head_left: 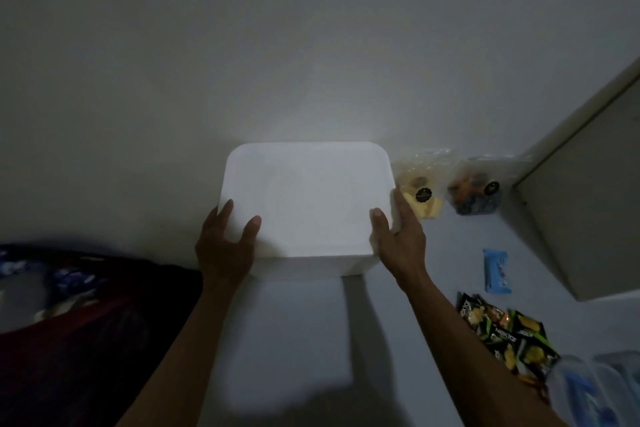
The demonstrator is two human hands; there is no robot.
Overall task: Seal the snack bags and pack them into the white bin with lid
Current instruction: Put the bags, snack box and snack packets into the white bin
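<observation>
The white bin (308,198) stands on the pale floor against the wall with its lid on. My left hand (225,246) grips the lid's near left corner, thumb on top. My right hand (398,236) grips the near right corner, thumb on the lid and fingers down the side. To the right of the bin lie two clear snack bags, one with yellow pieces (420,191) and one with dark and orange pieces (476,191). Nearer to me lie a small blue packet (497,270) and a black-and-green snack bag (502,333).
A grey cabinet or door panel (581,204) closes off the right side. Dark red and patterned cloth (69,322) lies at the lower left. Clear plastic with blue print (595,388) sits at the lower right corner.
</observation>
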